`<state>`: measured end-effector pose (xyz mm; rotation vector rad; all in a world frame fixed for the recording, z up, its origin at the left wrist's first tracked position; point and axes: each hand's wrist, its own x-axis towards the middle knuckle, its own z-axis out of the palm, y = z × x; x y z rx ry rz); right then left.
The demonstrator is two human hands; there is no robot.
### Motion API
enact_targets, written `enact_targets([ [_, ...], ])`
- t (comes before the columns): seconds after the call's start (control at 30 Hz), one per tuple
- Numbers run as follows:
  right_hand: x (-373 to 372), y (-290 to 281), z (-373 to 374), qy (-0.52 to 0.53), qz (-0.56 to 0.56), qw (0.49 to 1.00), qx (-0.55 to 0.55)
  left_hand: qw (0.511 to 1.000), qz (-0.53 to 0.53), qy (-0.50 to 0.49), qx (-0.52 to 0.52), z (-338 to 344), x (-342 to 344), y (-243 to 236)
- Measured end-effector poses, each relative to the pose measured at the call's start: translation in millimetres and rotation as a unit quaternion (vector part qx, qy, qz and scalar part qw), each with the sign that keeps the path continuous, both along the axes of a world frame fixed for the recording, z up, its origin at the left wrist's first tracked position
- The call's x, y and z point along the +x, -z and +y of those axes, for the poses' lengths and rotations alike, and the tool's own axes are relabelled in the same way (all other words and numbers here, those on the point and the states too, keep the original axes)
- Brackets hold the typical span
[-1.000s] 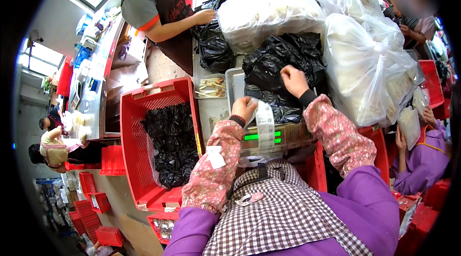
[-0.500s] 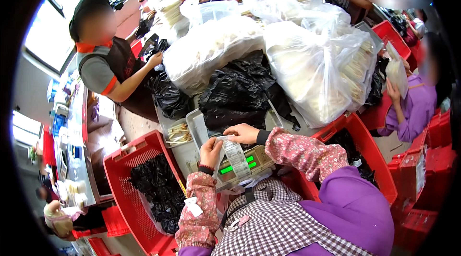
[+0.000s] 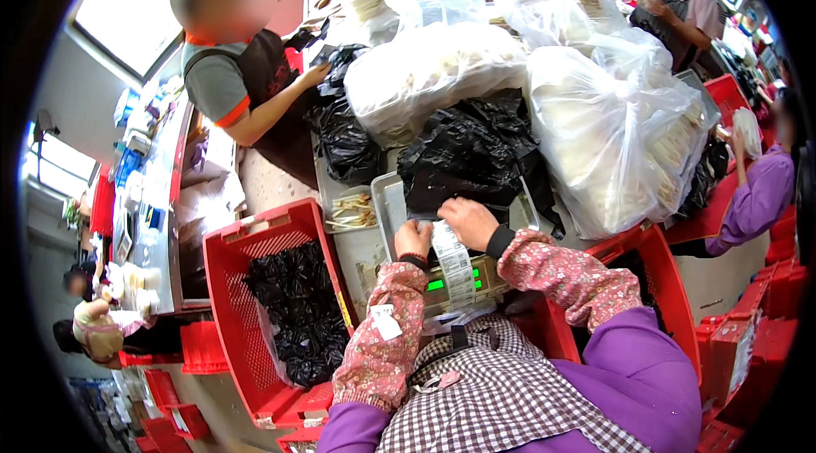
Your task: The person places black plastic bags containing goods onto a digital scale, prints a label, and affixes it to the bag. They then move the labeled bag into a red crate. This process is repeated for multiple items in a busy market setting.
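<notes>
Left hand [image 3: 413,240] and right hand [image 3: 470,223] close together, fingers of both clamped on the far end of a printed white label strip [image 3: 455,264], which hangs nearward across the front of a scale [image 3: 494,272] (its green display [image 3: 435,285] showing on either side). Just beyond the hands, a black plastic bag [image 3: 463,151] lies over a metal tray [image 3: 388,208]; to the left, a red crate [image 3: 226,300] holds black bundles [image 3: 297,308].
</notes>
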<state>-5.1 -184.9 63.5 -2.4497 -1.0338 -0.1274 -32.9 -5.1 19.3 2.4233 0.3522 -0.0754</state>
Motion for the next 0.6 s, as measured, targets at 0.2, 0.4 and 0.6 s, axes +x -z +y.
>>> enact_targets([
  [0.2,-19.8,21.7,-12.1,-0.076,0.006,0.997,0.003,0.995,-0.075,0.009,-0.067,15.9,-9.4,16.1],
  [0.4,-14.0,20.7,-11.9,-0.053,0.072,0.996,0.002,0.992,0.002,0.000,-0.130,40.8,-15.5,-16.4],
  [0.6,-2.6,20.8,-13.5,0.010,0.453,0.850,0.270,0.894,-0.003,0.081,-0.441,22.4,-20.6,-29.0],
])
